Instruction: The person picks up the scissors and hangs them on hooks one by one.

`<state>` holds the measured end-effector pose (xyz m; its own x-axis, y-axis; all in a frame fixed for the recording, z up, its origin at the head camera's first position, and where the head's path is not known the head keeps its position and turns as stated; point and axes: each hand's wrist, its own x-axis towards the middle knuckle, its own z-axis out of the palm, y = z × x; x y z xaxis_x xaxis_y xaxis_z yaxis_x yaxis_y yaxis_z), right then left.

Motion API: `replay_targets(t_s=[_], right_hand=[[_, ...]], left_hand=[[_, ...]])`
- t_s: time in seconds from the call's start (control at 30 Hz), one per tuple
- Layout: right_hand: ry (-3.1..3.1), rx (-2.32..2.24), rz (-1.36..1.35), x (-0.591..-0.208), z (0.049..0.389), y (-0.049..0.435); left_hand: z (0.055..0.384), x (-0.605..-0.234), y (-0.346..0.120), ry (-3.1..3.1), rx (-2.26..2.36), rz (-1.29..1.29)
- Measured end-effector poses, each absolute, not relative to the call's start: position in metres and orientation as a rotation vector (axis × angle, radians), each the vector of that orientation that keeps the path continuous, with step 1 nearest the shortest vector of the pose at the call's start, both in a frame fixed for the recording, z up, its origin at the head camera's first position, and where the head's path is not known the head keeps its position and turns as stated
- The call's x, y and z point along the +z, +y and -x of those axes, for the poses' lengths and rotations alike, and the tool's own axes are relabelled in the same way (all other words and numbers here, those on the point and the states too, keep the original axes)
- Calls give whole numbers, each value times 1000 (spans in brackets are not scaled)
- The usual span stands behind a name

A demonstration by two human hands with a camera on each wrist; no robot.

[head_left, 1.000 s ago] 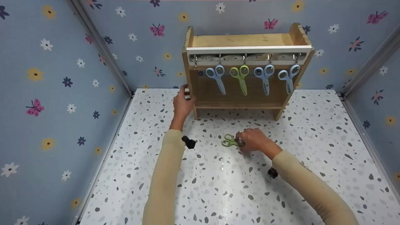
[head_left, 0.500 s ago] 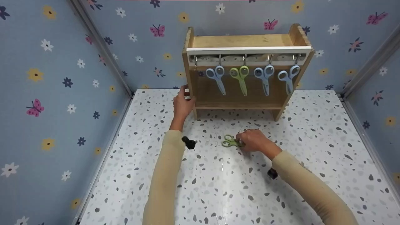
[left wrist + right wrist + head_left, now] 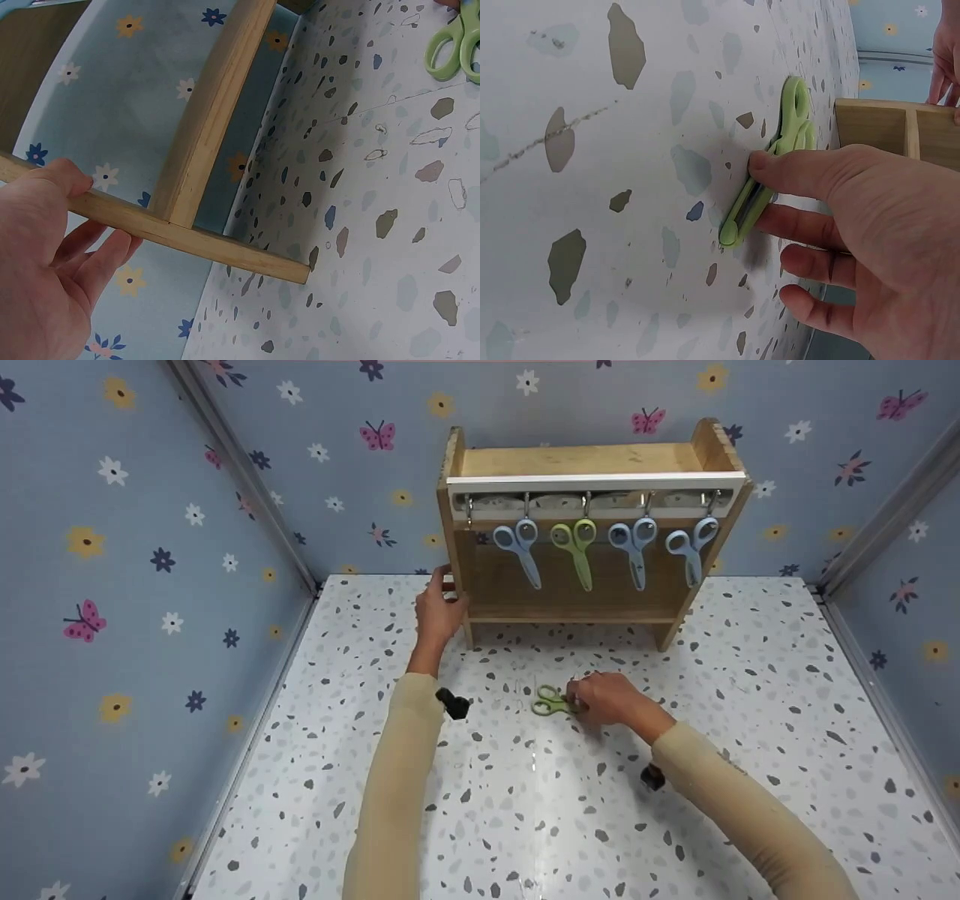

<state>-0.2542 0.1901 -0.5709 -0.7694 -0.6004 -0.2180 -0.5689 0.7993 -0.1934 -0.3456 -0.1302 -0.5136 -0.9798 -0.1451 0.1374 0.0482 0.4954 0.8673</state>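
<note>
A wooden rack [image 3: 577,459] stands against the back wall, a row of metal hooks along its white front strip. My left hand [image 3: 441,611] grips its left side board [image 3: 247,253], thumb on one face and fingers on the other. On the table before the rack lies a pair of green scissors [image 3: 559,704], handle loops pointing left. My right hand [image 3: 606,699] pinches these scissors by the blade part between thumb and forefinger, as the right wrist view shows; the other fingers are loosely curled. In the head view, that hand hides the blades.
Three pairs of blue scissors [image 3: 637,562] and one green pair [image 3: 582,566] hang from the hooks. The leftmost hook [image 3: 469,510] carries nothing. Flowered walls [image 3: 150,660] enclose the speckled table [image 3: 510,810] at left, back and right.
</note>
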Motion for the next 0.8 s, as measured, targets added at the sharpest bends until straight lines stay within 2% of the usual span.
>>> replay_targets(t_s=[0.8], right_hand=[[2736, -176, 912, -574, 256, 193]], left_hand=[[345, -513, -131, -2547, -1469, -77]])
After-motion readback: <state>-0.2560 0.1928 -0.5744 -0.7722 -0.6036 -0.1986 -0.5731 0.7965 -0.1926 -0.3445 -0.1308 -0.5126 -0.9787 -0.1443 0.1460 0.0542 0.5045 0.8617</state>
